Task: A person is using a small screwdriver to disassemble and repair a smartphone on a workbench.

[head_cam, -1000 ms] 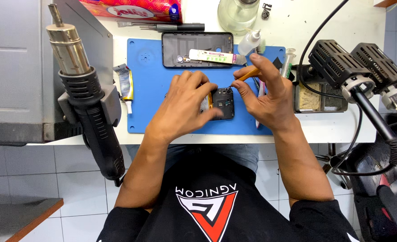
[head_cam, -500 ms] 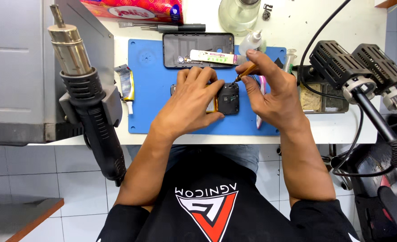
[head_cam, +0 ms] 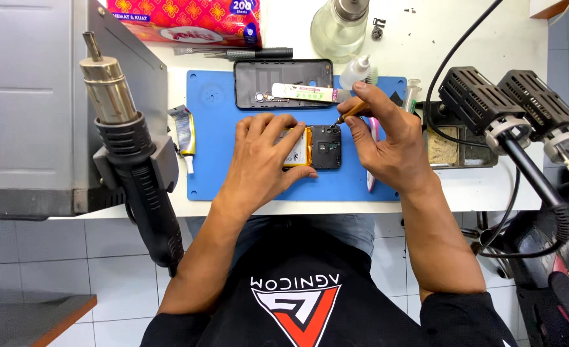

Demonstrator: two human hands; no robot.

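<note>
- Your left hand (head_cam: 262, 160) now lies flat, pinning the opened phone (head_cam: 313, 147) on the blue mat (head_cam: 214, 141).
- Your right hand (head_cam: 387, 144) has brought the pinched screwdriver (head_cam: 351, 111) tip down to its top corner.

Blue mat (head_cam: 214, 173); black phone (head_cam: 326, 146); orange-handled screwdriver (head_cam: 352, 111); red floral packet (head_cam: 188, 16)

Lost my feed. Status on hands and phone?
Left hand flat on opened phone. Right hand holds screwdriver, tip at phone's top corner. Nothing in the way.
</note>
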